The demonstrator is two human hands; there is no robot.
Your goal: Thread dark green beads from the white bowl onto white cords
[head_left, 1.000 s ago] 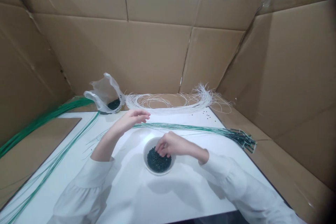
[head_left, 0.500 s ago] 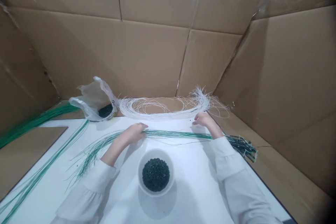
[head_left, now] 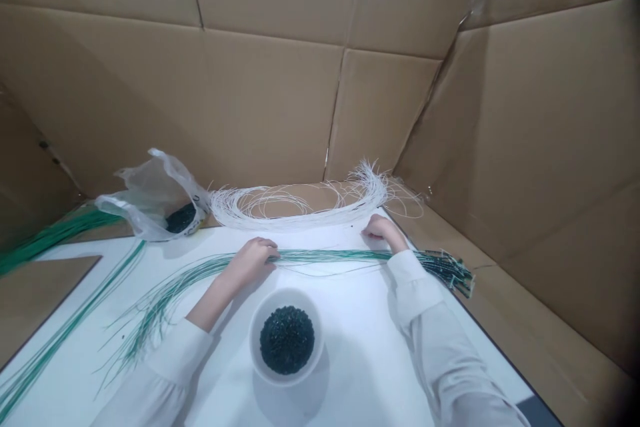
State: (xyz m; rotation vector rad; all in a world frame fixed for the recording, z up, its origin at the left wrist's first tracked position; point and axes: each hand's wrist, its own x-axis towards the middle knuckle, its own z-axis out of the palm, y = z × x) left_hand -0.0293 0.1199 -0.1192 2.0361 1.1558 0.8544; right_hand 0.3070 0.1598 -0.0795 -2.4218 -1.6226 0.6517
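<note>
A bundle of thin green strands (head_left: 330,255) runs across the white table, fanning out loosely at the left and ending in dark beaded tips at the right. My left hand (head_left: 256,256) rests on the bundle left of centre, its fingers curled over the strands. Beyond the strands, my right hand (head_left: 379,227) is near the table's far edge with its fingers curled in; what they hold, if anything, is hidden. A white bowl (head_left: 255,340) heaped with dark green beads (head_left: 287,340) stands nearer to me, between my forearms.
Coiled white strands (head_left: 300,219) lie along the far edge. At the back left, an open plastic bag (head_left: 150,197) holds dark beads. More green strands (head_left: 75,320) lie at the left. Cardboard walls (head_left: 270,100) enclose the table (head_left: 370,360).
The view has shifted slightly, moving most things to the left in the picture. My right hand's fingers have curled in more. My left hand stays on the green strands.
</note>
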